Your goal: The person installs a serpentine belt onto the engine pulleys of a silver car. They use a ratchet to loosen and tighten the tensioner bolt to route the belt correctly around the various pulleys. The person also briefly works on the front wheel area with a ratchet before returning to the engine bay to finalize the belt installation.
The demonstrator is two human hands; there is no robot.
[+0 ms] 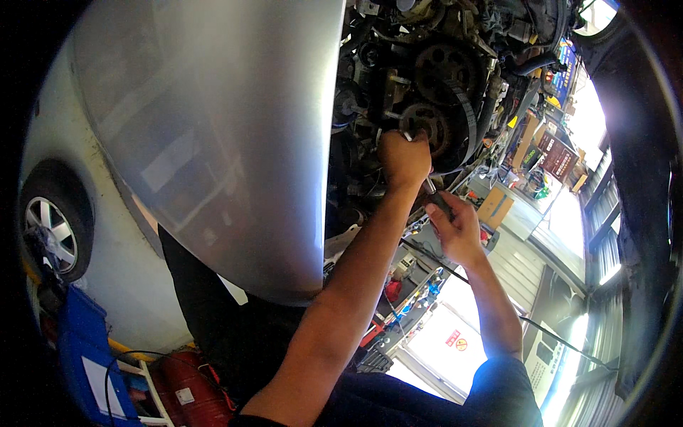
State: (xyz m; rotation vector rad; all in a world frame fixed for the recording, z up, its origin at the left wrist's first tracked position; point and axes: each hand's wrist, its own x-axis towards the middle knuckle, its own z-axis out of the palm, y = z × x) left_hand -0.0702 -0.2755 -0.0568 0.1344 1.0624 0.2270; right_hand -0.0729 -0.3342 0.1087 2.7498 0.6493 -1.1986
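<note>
Right hand (459,226) is wrapped round the dark handle of a metal-shafted tool (441,206). Left hand (405,158) is curled at the tool's far end; can't tell what its fingers pinch. Tool sits near the pulley (440,130) and belt (467,117), right of the silver body panel (235,142).

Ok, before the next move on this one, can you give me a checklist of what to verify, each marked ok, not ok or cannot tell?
1. Right hand gripping the tool's dark handle: ok.
2. Left hand up at the lower toothed wheel: ok, in front of it.
3. Tool's far end seated: cannot tell, the left hand hides it.
4. Belt seated in the teeth all round: cannot tell, only part shows.
5. Gloves worn: not ok, both hands are bare.
6. Left forearm off the silver panel: cannot tell from this angle.
</note>
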